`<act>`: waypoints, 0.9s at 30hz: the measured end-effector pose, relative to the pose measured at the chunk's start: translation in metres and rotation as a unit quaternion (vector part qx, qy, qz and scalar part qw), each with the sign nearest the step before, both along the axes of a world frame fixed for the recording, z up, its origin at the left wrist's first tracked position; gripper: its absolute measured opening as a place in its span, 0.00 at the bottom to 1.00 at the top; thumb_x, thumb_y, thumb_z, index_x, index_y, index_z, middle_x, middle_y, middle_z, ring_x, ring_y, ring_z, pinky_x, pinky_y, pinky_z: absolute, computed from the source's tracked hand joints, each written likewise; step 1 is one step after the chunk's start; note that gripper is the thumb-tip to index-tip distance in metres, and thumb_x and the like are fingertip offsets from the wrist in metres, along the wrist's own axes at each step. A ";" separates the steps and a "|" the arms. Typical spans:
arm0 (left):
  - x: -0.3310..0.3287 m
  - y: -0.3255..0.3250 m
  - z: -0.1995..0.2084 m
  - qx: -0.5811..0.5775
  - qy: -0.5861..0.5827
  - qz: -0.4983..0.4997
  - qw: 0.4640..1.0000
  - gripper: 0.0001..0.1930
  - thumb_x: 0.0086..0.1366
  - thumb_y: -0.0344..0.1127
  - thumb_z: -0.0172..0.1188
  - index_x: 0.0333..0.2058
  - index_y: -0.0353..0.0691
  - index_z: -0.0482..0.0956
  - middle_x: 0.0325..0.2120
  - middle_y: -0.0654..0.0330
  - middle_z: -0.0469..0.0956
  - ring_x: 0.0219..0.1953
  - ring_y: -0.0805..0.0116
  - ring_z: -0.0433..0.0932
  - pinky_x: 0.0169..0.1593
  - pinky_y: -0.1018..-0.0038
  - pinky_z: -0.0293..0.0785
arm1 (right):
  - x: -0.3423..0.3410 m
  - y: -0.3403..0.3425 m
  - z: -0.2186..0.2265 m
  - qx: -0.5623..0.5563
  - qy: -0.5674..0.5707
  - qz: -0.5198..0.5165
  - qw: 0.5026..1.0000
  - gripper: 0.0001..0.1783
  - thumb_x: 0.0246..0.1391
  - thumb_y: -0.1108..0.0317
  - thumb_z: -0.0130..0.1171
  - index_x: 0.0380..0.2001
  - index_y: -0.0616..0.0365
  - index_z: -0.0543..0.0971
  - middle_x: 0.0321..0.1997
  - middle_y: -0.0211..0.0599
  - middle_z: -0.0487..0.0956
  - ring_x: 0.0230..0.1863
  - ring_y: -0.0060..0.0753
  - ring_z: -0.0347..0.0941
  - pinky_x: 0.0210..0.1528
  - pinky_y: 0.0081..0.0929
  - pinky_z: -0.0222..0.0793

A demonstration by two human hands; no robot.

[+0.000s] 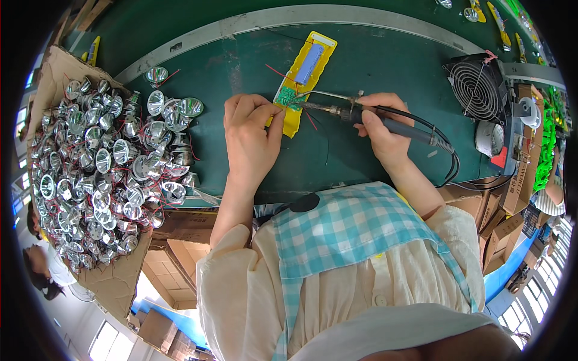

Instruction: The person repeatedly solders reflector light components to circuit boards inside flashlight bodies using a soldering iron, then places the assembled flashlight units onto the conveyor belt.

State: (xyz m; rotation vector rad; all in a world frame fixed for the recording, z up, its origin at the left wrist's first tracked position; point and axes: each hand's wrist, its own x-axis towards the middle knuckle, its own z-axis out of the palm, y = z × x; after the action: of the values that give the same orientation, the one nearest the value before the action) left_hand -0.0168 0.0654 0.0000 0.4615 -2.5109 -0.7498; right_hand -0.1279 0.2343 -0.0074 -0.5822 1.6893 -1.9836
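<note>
A yellow plastic housing (291, 125) lies slanted on the green bench, holding a blue cylindrical battery (309, 64) and a small green circuit board (285, 96) with thin red and black wires. My left hand (248, 129) is closed in a pinch at the housing's left edge, beside the board. What its fingertips hold is hidden. In my right hand (387, 129) is a soldering iron (397, 127), gripped by its dark handle. The iron's tip meets the board, and a thin metal solder-feed tube (328, 94) runs above it to the same spot.
On the left, a cardboard box (135, 274) overflows with shiny reflector cups (123, 151) on red wires; some spill onto the bench (355, 60). A black fan (477, 90) and a roll of solder wire (489, 138) stand at the right. The iron's cable (456, 162) loops near my right forearm.
</note>
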 end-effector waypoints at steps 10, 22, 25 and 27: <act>0.000 0.001 0.001 -0.007 -0.011 0.002 1.000 0.03 0.42 0.25 0.57 0.20 0.36 0.74 0.23 0.61 0.69 0.33 0.61 0.65 0.36 0.70 0.62 | -0.002 0.002 -0.001 -0.023 -0.035 -0.014 0.999 0.09 0.40 0.78 0.50 0.30 0.62 0.70 0.23 0.33 0.71 0.21 0.17 0.67 0.21 0.11 0.64; 0.005 -0.002 0.008 -0.041 -0.023 -0.024 0.999 0.04 0.44 0.25 0.56 0.23 0.35 0.74 0.25 0.59 0.69 0.34 0.59 0.65 0.37 0.69 0.62 | -0.002 0.003 0.000 -0.027 -0.035 -0.018 0.999 0.09 0.40 0.77 0.50 0.30 0.62 0.70 0.21 0.32 0.70 0.19 0.16 0.66 0.22 0.12 0.65; 0.022 -0.010 0.025 0.026 -0.029 -0.051 0.998 0.09 0.46 0.26 0.54 0.29 0.35 0.73 0.31 0.56 0.70 0.38 0.56 0.64 0.41 0.69 0.61 | -0.004 0.007 -0.001 -0.031 -0.032 -0.030 0.999 0.09 0.40 0.77 0.50 0.30 0.63 0.70 0.21 0.33 0.70 0.19 0.16 0.66 0.22 0.12 0.65; 0.037 -0.020 0.029 0.052 -0.018 -0.072 0.996 0.10 0.46 0.26 0.54 0.31 0.35 0.73 0.32 0.56 0.70 0.40 0.56 0.64 0.42 0.70 0.61 | -0.005 0.007 0.000 -0.038 -0.030 -0.035 0.998 0.09 0.40 0.77 0.50 0.30 0.63 0.70 0.21 0.33 0.70 0.18 0.16 0.66 0.22 0.12 0.65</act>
State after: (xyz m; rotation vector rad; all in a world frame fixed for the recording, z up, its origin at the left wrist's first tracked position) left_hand 0.0199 0.0452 0.0295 0.3330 -2.5680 -0.9379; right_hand -0.1326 0.2410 -0.0070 -0.4905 1.6240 -2.1005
